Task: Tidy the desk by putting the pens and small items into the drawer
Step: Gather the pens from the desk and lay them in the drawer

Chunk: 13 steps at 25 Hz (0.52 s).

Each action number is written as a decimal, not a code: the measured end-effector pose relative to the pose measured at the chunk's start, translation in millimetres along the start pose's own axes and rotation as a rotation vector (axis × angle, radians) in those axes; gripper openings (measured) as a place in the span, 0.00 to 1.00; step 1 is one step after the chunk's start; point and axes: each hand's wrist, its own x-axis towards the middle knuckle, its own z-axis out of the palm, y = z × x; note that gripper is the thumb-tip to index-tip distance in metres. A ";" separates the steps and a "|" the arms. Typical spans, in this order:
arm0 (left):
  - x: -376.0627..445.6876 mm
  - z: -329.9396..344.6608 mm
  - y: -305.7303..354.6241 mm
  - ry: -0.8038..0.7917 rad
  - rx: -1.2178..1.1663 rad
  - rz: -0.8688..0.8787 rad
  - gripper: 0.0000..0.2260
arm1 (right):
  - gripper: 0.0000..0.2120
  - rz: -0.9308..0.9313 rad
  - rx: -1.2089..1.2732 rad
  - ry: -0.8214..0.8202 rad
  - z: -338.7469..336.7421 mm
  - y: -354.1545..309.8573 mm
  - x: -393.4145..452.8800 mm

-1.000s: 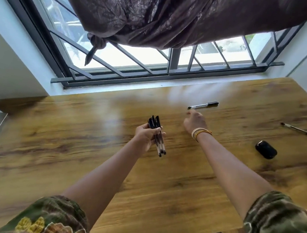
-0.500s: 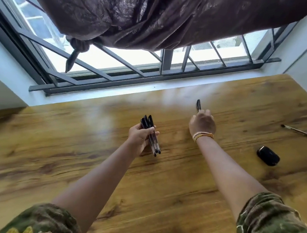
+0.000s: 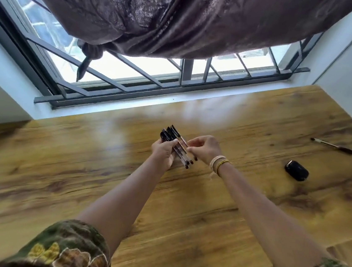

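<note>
Having lifted a pen off the desk (image 3: 183, 211), the right hand (image 3: 206, 149) now pinches it against the bundle of pens (image 3: 175, 143) gripped in the left hand (image 3: 164, 151). One loose pen (image 3: 332, 146) and a black case (image 3: 296, 170) wait right of the bundle.

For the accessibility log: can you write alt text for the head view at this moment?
Over a wooden desk, the left hand grips a bundle of pens while the right hand pinches one pen against it. A single pen and a small black case lie on the desk to the right, below a curtained window.
</note>
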 end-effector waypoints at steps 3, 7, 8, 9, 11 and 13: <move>-8.1 4.0 -4.0 -0.034 -0.044 0.007 0.14 | 0.09 -0.035 -0.005 0.016 1.2 -2.7 -11.4; -22.7 11.6 -8.7 -0.090 -0.051 0.007 0.10 | 0.09 -0.015 0.030 0.020 -11.8 5.6 -24.4; -24.7 14.3 -10.7 -0.103 -0.050 0.004 0.10 | 0.09 -0.013 0.027 0.022 -15.9 8.1 -27.5; -26.0 16.6 -12.9 -0.110 -0.050 -0.001 0.11 | 0.09 -0.010 0.025 0.023 -19.6 10.4 -30.0; -27.8 21.1 -17.7 -0.122 -0.042 -0.019 0.11 | 0.09 0.000 0.024 0.017 -26.9 15.0 -32.7; -29.5 27.0 -22.3 -0.147 -0.016 -0.055 0.10 | 0.09 0.017 0.036 0.015 -33.3 20.8 -32.1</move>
